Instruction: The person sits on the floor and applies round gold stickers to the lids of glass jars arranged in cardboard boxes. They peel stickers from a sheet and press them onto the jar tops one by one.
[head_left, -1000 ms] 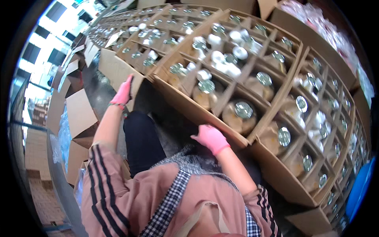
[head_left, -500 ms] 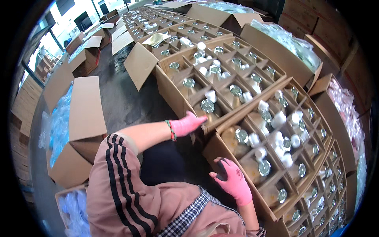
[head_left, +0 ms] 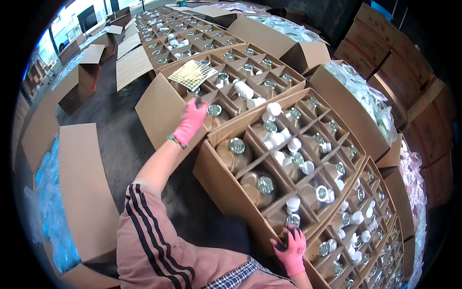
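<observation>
My left grip (head_left: 191,119) is sitting just beside a glass bottle (head_left: 214,110) in the farther carton (head_left: 156,108); I'm not seeing whether its fingers are closing on anything. My right grip (head_left: 290,246) is bending at the rim of the nearer carton (head_left: 228,190), its hold also escaping me. Small white cylinders (head_left: 273,110) and a yellow dotted sheet (head_left: 192,74) are lying among the bottles.

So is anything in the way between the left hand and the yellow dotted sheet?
Yes, the mouth of a glass bottle shows between the left hand and the yellow dotted sheet, by the sheet's near edge; reaching over looks possible.
</observation>
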`<state>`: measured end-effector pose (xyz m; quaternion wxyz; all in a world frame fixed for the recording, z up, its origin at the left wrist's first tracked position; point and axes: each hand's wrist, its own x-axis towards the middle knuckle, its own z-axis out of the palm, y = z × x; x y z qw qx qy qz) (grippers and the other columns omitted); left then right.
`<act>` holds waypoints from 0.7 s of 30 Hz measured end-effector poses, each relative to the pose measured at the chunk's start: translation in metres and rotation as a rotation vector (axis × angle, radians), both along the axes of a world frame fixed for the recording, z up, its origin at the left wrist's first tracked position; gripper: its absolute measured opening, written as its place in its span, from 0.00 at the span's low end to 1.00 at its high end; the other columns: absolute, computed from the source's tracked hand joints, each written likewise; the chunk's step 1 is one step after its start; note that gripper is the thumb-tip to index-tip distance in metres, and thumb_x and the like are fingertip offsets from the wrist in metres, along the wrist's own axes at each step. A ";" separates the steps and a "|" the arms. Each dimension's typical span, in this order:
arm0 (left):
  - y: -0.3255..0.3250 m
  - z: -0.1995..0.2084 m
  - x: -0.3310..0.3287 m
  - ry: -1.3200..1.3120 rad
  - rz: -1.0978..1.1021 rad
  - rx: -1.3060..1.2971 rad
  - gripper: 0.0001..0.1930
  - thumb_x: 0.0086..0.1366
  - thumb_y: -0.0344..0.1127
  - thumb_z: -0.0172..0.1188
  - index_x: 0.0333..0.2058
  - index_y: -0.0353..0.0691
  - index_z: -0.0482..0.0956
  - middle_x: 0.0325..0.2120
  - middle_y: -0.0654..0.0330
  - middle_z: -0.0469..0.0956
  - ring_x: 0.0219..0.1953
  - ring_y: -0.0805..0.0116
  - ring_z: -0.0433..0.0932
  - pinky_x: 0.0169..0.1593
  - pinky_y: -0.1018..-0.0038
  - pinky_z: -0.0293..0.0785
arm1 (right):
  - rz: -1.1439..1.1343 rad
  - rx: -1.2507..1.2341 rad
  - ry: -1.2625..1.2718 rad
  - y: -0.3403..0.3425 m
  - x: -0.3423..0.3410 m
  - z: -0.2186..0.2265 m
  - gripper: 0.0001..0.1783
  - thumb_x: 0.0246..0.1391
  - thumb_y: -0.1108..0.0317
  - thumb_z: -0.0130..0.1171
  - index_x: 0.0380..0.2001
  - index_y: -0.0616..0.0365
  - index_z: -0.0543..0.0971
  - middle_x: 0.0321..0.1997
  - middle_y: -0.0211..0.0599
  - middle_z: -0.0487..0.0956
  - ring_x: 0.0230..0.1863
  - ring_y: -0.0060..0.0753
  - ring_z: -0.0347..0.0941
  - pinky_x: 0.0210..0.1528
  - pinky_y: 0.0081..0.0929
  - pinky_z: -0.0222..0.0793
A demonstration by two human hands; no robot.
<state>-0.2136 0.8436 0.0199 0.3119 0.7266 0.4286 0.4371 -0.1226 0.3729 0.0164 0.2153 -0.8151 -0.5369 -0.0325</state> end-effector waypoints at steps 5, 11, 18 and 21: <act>0.130 -0.035 0.008 -0.160 0.114 -0.154 0.11 0.52 0.39 0.54 0.26 0.36 0.74 0.21 0.56 0.76 0.25 0.65 0.73 0.31 0.70 0.67 | -0.018 -0.068 -0.048 0.003 0.004 -0.004 0.25 0.27 0.55 0.66 0.30 0.56 0.72 0.38 0.40 0.72 0.40 0.46 0.68 0.40 0.39 0.64; 0.156 -0.024 0.020 -0.616 -0.277 -0.709 0.07 0.54 0.34 0.57 0.29 0.37 0.74 0.23 0.64 0.72 0.25 0.73 0.69 0.29 0.78 0.64 | -0.047 -0.143 -0.028 0.002 0.006 -0.004 0.25 0.27 0.56 0.66 0.31 0.55 0.72 0.39 0.40 0.72 0.40 0.45 0.68 0.40 0.39 0.63; 0.182 -0.049 0.005 -0.840 -0.139 -0.703 0.08 0.53 0.30 0.57 0.32 0.35 0.75 0.26 0.62 0.74 0.25 0.72 0.72 0.28 0.77 0.68 | -0.083 -0.191 -0.011 0.009 -0.003 -0.001 0.23 0.28 0.55 0.65 0.30 0.55 0.72 0.38 0.39 0.71 0.41 0.45 0.67 0.42 0.39 0.62; 0.152 -0.021 0.015 -0.946 -0.126 -0.499 0.07 0.52 0.30 0.59 0.31 0.38 0.75 0.25 0.64 0.73 0.24 0.76 0.70 0.26 0.80 0.67 | -0.104 -0.168 -0.008 0.010 -0.006 0.003 0.23 0.28 0.54 0.66 0.29 0.54 0.73 0.38 0.38 0.71 0.42 0.44 0.67 0.43 0.39 0.62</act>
